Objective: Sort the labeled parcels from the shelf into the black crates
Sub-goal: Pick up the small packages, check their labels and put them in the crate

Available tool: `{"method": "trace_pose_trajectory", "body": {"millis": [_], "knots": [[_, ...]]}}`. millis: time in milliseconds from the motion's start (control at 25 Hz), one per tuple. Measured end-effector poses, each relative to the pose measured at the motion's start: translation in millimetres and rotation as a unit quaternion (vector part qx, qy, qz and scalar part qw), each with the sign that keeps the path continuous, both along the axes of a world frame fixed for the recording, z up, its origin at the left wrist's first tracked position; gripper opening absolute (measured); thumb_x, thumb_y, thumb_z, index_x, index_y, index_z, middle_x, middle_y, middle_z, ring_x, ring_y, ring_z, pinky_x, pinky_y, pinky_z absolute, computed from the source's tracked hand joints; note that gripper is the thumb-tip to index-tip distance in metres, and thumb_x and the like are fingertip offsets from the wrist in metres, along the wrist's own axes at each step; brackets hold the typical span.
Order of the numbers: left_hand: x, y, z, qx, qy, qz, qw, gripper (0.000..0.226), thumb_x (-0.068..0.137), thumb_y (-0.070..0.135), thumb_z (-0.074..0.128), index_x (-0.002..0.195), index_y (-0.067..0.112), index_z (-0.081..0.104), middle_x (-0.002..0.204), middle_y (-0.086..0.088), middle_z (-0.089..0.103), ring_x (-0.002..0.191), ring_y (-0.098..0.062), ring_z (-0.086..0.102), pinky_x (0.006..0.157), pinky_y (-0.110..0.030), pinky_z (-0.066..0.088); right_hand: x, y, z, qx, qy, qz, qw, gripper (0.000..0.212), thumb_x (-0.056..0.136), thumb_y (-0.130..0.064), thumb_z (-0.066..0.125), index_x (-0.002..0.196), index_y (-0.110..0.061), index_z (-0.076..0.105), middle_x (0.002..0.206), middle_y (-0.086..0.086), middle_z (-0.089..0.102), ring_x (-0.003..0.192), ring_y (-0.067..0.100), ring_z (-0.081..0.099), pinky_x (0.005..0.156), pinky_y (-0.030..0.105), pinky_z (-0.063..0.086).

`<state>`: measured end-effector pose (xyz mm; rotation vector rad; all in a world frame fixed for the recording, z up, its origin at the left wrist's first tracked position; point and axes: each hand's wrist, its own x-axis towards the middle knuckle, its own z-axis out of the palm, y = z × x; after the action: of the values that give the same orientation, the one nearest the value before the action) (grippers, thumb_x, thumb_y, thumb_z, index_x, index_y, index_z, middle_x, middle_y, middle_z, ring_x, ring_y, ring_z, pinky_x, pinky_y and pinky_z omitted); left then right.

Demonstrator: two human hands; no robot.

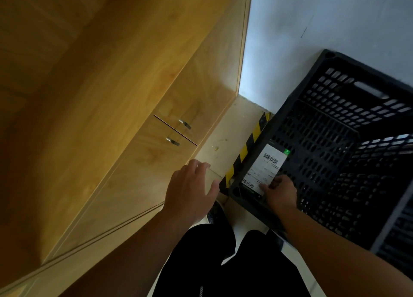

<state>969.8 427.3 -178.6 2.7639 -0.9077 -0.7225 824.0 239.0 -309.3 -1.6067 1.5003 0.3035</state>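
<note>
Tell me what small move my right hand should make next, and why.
Probably let go: the right hand grips the labeled parcel, which seems already inside the black crate at its near corner, so releasing should drop it in. The left hand is open.

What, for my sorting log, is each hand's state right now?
Left hand: open, holding nothing.
Right hand: grip closed on the labeled parcel.

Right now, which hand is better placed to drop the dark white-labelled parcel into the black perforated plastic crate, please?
Right hand: it grips the parcel at the crate; left hand hovers empty outside.
</note>
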Motion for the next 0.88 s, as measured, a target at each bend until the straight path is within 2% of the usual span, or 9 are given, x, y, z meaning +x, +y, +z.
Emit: {"method": "trace_pose_trajectory", "body": {"millis": [120,200,440,520,720,880], "knots": [[-4,4,0,-0.004,-0.002,0.006,1.000,0.047,0.100,0.052,0.046,0.139,0.026,0.047,0.138,0.008,0.050,0.118,-0.010,0.051,0.103,-0.029,0.039,-1,0,-3,-0.009,-0.006,-0.022,1.000,0.037,0.082,-0.018,0.086,0.111,-0.010,0.065,0.111,0.011,0.074,0.099,0.027,0.071,0.088,0.042,0.059],[-8,7,1,-0.003,-0.003,0.012,1.000,0.046,0.100,0.051,0.045,0.139,0.026,0.047,0.138,0.008,0.050,0.119,-0.010,0.051,0.104,-0.030,0.038,-2,4,-2,-0.022,-0.012,-0.059,0.998,0.035,0.084,-0.018,0.084,0.114,-0.007,0.069,0.110,0.012,0.074,0.093,0.023,0.069,0.086,0.036,0.057],[-24,18,2,0.000,0.001,0.017,1.000,0.045,0.101,0.050,0.045,0.139,0.026,0.048,0.137,0.008,0.051,0.117,-0.010,0.052,0.103,-0.030,0.038,-3,12,2,-0.031,-0.033,-0.170,0.984,0.030,0.090,-0.016,0.078,0.116,-0.004,0.071,0.108,0.014,0.075,0.089,0.022,0.066,0.086,0.035,0.056],[-30,21,3,0.004,0.003,0.010,1.000,0.045,0.101,0.050,0.046,0.139,0.026,0.048,0.136,0.008,0.051,0.116,-0.010,0.053,0.102,-0.030,0.039,-1,14,5,-0.046,-0.042,-0.147,0.987,0.027,0.091,-0.015,0.077,0.115,-0.003,0.070,0.109,0.015,0.074,0.093,0.024,0.068,0.086,0.034,0.055],[-37,18,5,0.010,-0.020,-0.032,0.999,0.046,0.100,0.050,0.048,0.138,0.023,0.050,0.134,0.005,0.052,0.112,-0.012,0.053,0.101,-0.032,0.039,0,6,6,-0.032,-0.026,-0.013,0.999,0.030,0.090,-0.015,0.078,0.114,-0.007,0.062,0.114,0.013,0.072,0.106,0.031,0.069,0.091,0.039,0.056],[-42,12,18,0.016,-0.033,-0.057,0.998,0.047,0.097,0.050,0.051,0.134,0.021,0.054,0.128,0.002,0.056,0.108,-0.015,0.055,0.099,-0.034,0.043,-13,-5,35,0.006,-0.019,0.064,0.998,0.054,0.092,-0.025,0.077,0.137,-0.008,0.055,0.130,0.012,0.065,0.117,0.031,0.064,0.093,0.037,0.053]]}}
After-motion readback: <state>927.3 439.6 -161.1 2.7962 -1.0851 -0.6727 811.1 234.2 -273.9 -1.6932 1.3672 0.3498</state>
